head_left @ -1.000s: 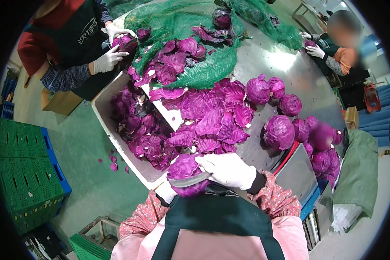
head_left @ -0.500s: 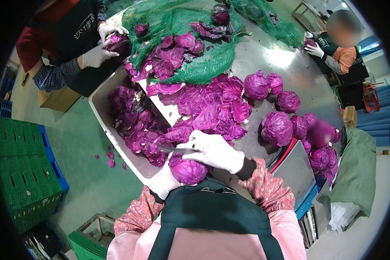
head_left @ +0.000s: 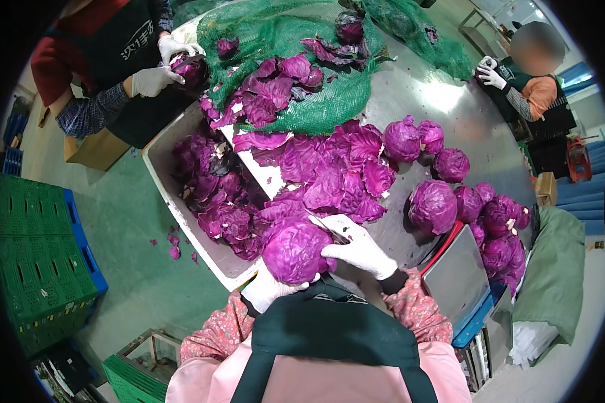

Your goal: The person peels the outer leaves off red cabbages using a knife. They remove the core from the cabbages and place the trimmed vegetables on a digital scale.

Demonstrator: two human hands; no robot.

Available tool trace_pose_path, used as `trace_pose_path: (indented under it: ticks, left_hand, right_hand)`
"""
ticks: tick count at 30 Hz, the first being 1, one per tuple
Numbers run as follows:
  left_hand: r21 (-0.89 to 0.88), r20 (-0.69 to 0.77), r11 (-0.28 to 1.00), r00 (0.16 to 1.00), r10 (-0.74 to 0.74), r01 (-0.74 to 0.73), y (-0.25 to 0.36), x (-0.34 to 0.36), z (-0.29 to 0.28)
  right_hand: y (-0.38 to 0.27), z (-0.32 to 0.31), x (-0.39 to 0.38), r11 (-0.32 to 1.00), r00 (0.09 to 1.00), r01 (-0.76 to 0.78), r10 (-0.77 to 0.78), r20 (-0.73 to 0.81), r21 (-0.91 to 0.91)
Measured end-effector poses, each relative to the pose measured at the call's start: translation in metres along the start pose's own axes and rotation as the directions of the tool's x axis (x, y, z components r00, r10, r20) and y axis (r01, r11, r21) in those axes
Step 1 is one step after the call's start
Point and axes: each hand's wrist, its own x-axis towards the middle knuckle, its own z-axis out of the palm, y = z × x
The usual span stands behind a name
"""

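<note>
A large round red cabbage (head_left: 296,251) rests in my left hand (head_left: 270,290), which cups it from below, its fingers mostly hidden behind the head. My right hand (head_left: 357,250) is on the cabbage's right side, with the thumb against the leaves. A knife (head_left: 324,224) is gripped in it, its thin blade slanting up and left past the cabbage's top right. Just beyond lie loose purple outer leaves (head_left: 329,171) on the metal table (head_left: 427,101). A white-rimmed bin (head_left: 193,232) full of trimmed leaves stands at the left.
Whole red cabbages (head_left: 432,207) sit to the right, several piled by a grey tray (head_left: 456,265). Green netting (head_left: 343,101) spreads across the far side. One co-worker (head_left: 114,80) trims a cabbage at far left; another (head_left: 534,87) stands far right. Green crates (head_left: 44,248) stack at left.
My right hand has moved right and down from above the cabbage to its side. The cabbage now shows more of its round face. A blurred cabbage over the right pile is no longer there.
</note>
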Motion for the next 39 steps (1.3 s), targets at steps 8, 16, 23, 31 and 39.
trace_pose_path:
  ticks: [8,16,23,31,39]
  left_hand:
    - [-0.063,0.079,0.988,0.987,0.143,-0.138,-0.006,0.007,-0.009]
    - [0.519,-0.129,0.791,0.886,0.446,-0.322,-0.005,-0.014,0.037]
    - [0.81,-0.077,0.557,0.908,0.411,-0.183,-0.003,-0.012,0.045]
    - [0.555,0.556,-0.721,0.459,0.693,0.415,-0.002,0.003,0.017]
    - [0.846,0.517,-0.335,0.483,0.707,-0.415,0.02,0.028,0.017]
  right_hand:
    - [-0.001,-0.016,-0.011,0.94,0.944,-0.303,0.318,-0.086,0.158]
    - [-0.043,0.014,0.001,0.769,0.974,0.111,-0.209,-0.083,-0.63]
    - [0.023,-0.011,0.033,1.0,0.995,-0.01,0.013,0.098,-0.029]
    - [0.025,-0.007,0.042,0.851,0.966,0.107,-0.211,-0.148,-0.514]
    - [0.081,-0.048,0.093,0.654,0.791,-0.229,-0.307,-0.53,-0.721]
